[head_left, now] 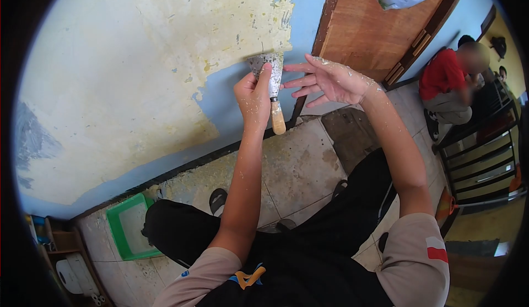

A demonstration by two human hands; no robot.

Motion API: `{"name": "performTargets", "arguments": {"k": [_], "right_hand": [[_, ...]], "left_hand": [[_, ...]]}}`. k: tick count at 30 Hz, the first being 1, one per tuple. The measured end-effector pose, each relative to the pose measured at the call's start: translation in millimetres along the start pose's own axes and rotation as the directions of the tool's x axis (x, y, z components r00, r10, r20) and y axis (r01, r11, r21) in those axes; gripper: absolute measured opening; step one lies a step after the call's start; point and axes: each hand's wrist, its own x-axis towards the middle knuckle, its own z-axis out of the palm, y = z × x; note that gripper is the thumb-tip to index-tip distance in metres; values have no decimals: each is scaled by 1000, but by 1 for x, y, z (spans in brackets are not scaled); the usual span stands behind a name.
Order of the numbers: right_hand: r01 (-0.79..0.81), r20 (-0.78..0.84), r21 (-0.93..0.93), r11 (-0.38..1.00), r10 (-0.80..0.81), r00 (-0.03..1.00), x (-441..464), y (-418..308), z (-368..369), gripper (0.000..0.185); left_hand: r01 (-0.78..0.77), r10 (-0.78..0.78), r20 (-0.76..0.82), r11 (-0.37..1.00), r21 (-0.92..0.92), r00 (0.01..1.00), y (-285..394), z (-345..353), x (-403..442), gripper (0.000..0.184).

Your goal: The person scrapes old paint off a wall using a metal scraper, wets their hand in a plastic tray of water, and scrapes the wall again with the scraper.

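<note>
My left hand [253, 98] grips a putty knife [278, 120] by its metal blade, the thumb pressed flat on it. The blade is smeared with paint flakes and points up at the wall, while the wooden handle hangs down. My right hand [337, 82] is open with fingers spread, its fingertips close to the blade's right side; whether they touch it I cannot tell. Pale flakes stick to both hands and forearms. Behind the blade, the wall [149, 70] shows a large pale scraped patch beside peeling light-blue paint.
A green tray [117, 235] sits on the tiled floor [297, 166] at lower left, near a small shelf [63, 250]. A wooden door [374, 28] stands at upper right. Beyond it a person in a red shirt [443, 75] crouches by a black slatted rack [482, 166].
</note>
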Motion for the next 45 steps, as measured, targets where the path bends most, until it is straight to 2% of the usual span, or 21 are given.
{"name": "performTargets", "arguments": {"k": [8,14,19,23,31,37,45], "right_hand": [[56,75,152,987,-68,995,1,-2,6,95],[97,38,188,977,-106,994,3,-5,11,91],[101,88,374,922,-143,986,4,-5,9,88],[121,85,389,913,-166,982,3,-11,14,87],[116,150,575,810,-244,958,2,-16,23,84],[200,107,564,801,-311,944,-2,-21,29,88],[225,124,584,780,-360,925,2,-19,26,89]], "left_hand": [[-14,14,12,1000,-2,1000,6,3,-3,30],[-48,47,31,998,39,998,8,4,-3,30],[-36,36,24,999,12,999,15,8,-6,30],[-47,46,27,999,7,999,20,8,-7,30],[-83,83,-3,997,-12,997,31,6,-5,29],[-98,98,-31,995,-6,995,46,4,-5,27],[-134,134,-4,991,11,991,44,6,-6,27]]}}
